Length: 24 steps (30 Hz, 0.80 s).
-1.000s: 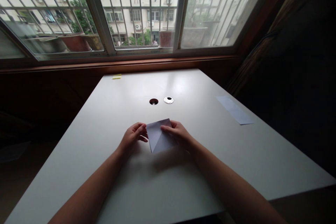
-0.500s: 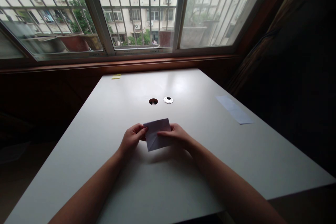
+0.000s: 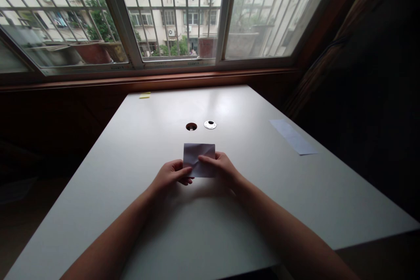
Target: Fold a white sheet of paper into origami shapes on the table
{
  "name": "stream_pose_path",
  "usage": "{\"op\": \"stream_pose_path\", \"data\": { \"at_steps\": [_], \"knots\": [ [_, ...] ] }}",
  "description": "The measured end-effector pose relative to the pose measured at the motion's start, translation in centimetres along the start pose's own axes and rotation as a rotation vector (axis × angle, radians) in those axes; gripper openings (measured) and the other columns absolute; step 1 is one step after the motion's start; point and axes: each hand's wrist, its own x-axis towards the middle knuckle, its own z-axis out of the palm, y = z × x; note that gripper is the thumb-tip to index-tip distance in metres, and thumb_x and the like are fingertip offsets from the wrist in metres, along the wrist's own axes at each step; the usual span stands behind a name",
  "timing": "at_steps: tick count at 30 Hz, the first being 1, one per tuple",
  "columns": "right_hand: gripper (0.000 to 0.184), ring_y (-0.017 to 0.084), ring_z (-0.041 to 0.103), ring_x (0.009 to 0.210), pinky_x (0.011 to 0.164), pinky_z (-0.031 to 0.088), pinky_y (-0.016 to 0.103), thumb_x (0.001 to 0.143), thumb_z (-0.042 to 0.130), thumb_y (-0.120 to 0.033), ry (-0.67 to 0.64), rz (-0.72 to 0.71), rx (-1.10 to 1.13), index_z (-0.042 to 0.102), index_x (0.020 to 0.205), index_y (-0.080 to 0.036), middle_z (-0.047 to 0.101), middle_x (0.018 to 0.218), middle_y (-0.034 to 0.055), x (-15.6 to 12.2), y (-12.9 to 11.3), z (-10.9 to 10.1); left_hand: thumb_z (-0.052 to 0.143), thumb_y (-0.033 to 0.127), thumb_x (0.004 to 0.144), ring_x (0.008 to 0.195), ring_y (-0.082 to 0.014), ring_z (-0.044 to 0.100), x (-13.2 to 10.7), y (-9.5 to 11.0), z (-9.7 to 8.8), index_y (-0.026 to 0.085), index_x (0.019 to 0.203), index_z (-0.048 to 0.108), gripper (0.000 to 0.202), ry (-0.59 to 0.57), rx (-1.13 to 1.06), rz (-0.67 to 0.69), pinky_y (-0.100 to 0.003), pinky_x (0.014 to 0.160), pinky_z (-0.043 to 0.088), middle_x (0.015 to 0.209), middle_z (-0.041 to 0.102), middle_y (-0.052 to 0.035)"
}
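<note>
Between my hands is a small folded square of paper, creased across its face and raised above the white table. My left hand pinches its lower left corner, thumb on top and fingers underneath. On the other side, my right hand grips the right edge, its thumb lying across the middle of the face. Most of the right fingers are hidden behind the paper.
A round cable hole lies beyond the paper, with its silver cover ring beside it. A flat paper strip rests near the right edge. Yellow slips lie at the far left corner. A barred window stands behind.
The folded paper has turned from a tilt to nearly level and shifted slightly up and right. My left hand's grip has moved from its upper left corner to the lower left.
</note>
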Motion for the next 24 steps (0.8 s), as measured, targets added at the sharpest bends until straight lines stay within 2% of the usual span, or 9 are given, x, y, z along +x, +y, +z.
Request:
{"op": "stream_pose_path", "data": {
  "at_steps": [3,7,10,13,15,18,21,24],
  "knots": [
    [0.04,0.017,0.058,0.062,0.059,0.042,0.029,0.069,0.077,-0.052,0.027,-0.052,-0.035,0.072,0.078,-0.013,0.067,0.069,0.0053,0.37,0.36,-0.36,0.073,0.047,0.079,0.062,-0.0155,0.068,0.19,-0.13,-0.18,0.011,0.086,0.062,0.038,0.076,-0.038,0.007,-0.023,0.057,0.053,0.071,0.071,-0.0073],
    [0.039,0.012,0.046,0.053,0.053,0.032,0.027,0.077,0.071,-0.053,0.066,-0.153,-0.093,0.065,0.064,-0.017,0.054,0.055,-0.0008,0.77,0.47,-0.89,0.072,0.047,0.08,0.056,-0.0112,0.064,0.47,-0.48,-0.49,0.013,0.082,0.059,0.037,0.2,-0.113,0.063,-0.018,0.051,0.047,0.066,0.068,-0.0036],
    [0.037,0.012,0.046,0.055,0.053,0.031,0.026,0.078,0.07,-0.051,0.073,-0.168,-0.089,0.065,0.066,-0.017,0.058,0.059,0.0007,0.84,0.38,-1.0,0.071,0.047,0.081,0.054,-0.0106,0.063,0.65,-0.7,-0.74,0.013,0.084,0.058,0.036,0.278,-0.145,0.121,-0.017,0.049,0.046,0.064,0.065,-0.0014],
    [0.035,0.012,0.047,0.056,0.054,0.032,0.027,0.078,0.069,-0.051,0.055,-0.157,-0.082,0.067,0.069,-0.017,0.063,0.066,0.0029,0.8,0.35,-1.0,0.07,0.046,0.082,0.056,-0.0138,0.066,0.69,-0.65,-0.89,0.015,0.094,0.056,0.036,0.333,-0.154,0.186,-0.021,0.05,0.05,0.066,0.065,0.0004],
    [0.035,0.012,0.047,0.056,0.053,0.032,0.027,0.078,0.069,-0.05,0.06,-0.156,-0.074,0.066,0.068,-0.017,0.062,0.065,0.0028,0.78,0.32,-1.0,0.069,0.044,0.083,0.06,-0.0169,0.069,0.61,-0.49,-0.88,0.018,0.11,0.053,0.041,0.333,-0.132,0.256,-0.025,0.053,0.053,0.071,0.065,0.001],
    [0.035,0.012,0.045,0.055,0.053,0.03,0.026,0.078,0.07,-0.05,0.089,-0.157,-0.053,0.065,0.067,-0.017,0.06,0.062,0.002,0.75,0.21,-0.99,0.07,0.041,0.083,0.07,-0.0198,0.071,0.38,-0.31,-0.73,0.022,0.127,0.048,0.053,0.267,-0.07,0.343,-0.03,0.059,0.057,0.083,0.068,-0.001],
    [0.035,0.011,0.044,0.054,0.052,0.029,0.026,0.079,0.07,-0.05,0.093,-0.152,-0.043,0.066,0.067,-0.017,0.058,0.061,0.0015,0.74,0.09,-0.97,0.074,0.039,0.08,0.077,-0.0213,0.071,0.14,-0.27,-0.51,0.018,0.123,0.055,0.052,0.191,-0.015,0.356,-0.033,0.067,0.058,0.085,0.07,-0.005],
    [0.034,0.011,0.044,0.054,0.052,0.028,0.026,0.079,0.07,-0.049,0.063,-0.139,-0.038,0.066,0.069,-0.016,0.059,0.063,0.0017,0.75,0.1,-1.08,0.077,0.038,0.077,0.075,-0.0206,0.07,-0.08,-0.19,-0.35,0.016,0.116,0.062,0.047,0.199,0.033,0.344,-0.034,0.072,0.057,0.081,0.072,-0.006]
  ]
}}
